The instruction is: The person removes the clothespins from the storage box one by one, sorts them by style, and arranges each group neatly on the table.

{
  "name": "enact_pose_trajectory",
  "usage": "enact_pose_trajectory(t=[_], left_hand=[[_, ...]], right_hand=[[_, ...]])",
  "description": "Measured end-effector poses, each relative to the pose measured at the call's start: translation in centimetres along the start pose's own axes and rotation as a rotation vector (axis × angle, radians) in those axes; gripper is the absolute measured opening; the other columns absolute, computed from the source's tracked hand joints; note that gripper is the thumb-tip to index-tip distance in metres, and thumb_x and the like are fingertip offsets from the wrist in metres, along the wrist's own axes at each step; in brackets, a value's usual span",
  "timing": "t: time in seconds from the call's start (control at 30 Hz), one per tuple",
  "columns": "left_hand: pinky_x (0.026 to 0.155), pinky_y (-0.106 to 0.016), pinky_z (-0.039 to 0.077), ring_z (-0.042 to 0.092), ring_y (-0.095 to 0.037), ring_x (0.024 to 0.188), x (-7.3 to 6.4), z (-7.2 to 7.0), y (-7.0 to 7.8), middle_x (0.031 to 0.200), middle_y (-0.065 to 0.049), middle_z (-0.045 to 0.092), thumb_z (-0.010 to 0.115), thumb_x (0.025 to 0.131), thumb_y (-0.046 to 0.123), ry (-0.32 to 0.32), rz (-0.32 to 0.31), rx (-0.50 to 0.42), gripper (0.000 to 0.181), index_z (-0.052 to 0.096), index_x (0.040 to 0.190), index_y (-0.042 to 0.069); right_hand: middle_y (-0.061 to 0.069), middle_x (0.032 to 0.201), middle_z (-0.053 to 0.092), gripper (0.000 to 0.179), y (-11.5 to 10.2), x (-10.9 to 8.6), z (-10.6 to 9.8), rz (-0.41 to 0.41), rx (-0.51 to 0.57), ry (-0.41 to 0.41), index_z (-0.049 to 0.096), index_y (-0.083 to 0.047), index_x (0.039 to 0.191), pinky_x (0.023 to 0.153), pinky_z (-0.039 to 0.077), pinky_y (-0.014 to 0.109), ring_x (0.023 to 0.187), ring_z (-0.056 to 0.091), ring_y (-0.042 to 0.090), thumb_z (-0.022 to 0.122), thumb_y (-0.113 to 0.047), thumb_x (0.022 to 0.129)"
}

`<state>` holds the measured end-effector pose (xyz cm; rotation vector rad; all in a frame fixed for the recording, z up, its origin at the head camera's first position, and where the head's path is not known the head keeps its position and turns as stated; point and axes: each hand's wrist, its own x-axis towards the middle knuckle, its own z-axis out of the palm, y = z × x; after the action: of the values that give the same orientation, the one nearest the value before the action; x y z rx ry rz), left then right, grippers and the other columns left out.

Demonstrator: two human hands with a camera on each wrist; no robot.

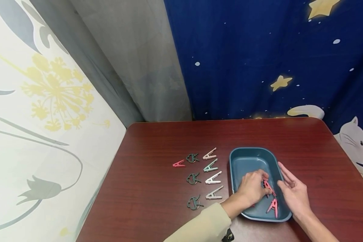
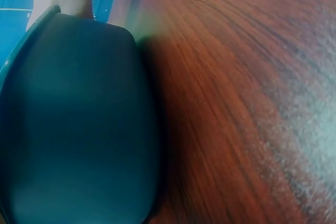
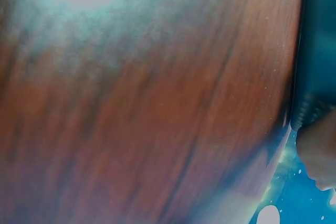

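My left hand (image 1: 251, 188) reaches into a blue-green tray (image 1: 239, 153) and pinches a pink clothespin (image 1: 268, 187) between thumb and fingers. Just below it another pink clothespin (image 1: 273, 207) lies on the tray floor, and a bit of pink shows under the left wrist. At the tray's right side my right hand (image 1: 294, 195) holds the rim, thumb over the edge and fingers along the outer wall. The left wrist view shows mostly the tray's outer wall (image 2: 84, 119). In the right wrist view, fingers (image 3: 317, 148) sit against the tray.
Left of the tray, clips lie in columns on the brown table (image 1: 151, 188): several pale clothespins (image 1: 213, 178), dark green round clips (image 1: 194, 178) and one pink clothespin (image 1: 178, 163). A small black object (image 1: 228, 236) shows beneath the left sleeve. Curtains hang behind the table.
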<state>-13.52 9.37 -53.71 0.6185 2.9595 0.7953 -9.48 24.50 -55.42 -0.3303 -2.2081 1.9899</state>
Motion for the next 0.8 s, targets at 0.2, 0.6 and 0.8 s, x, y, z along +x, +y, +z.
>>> enact_pose_trajectory(t=[0.2,0.6,0.8], left_hand=[[0.069,-0.011,0.045,0.061,0.008,0.082,-0.17,-0.19,0.03,0.092,0.026,0.070,0.099,0.075,0.037,0.020,0.044,0.059,0.040,0.076,0.107,0.032],[0.066,-0.004,0.039,0.050,0.022,0.069,-0.12,-0.31,-0.26,0.086,0.027,0.070,0.097,0.080,0.031,0.075,0.081,-0.073,0.030,0.079,0.105,0.031],[0.064,0.000,0.041,0.057,0.024,0.072,0.03,-0.76,-0.30,0.087,0.019,0.078,0.094,0.082,0.026,0.185,0.098,-0.284,0.022,0.084,0.103,0.027]], right_hand=[[-0.013,0.144,0.054,0.063,0.01,0.09,0.09,-0.013,0.035,-0.002,0.045,-0.005,0.160,0.082,0.051,0.007,0.111,0.061,-0.016,0.056,0.009,0.101],[-0.003,0.151,0.047,0.062,0.02,-0.04,-0.18,0.023,0.003,-0.026,0.041,-0.008,0.162,0.082,0.051,0.007,0.111,0.058,-0.019,0.056,0.006,0.104],[0.003,0.153,0.044,0.062,0.05,0.08,-0.15,0.015,0.036,-0.034,0.040,-0.005,0.163,0.084,0.051,0.007,0.112,0.058,-0.018,0.056,0.006,0.104]])
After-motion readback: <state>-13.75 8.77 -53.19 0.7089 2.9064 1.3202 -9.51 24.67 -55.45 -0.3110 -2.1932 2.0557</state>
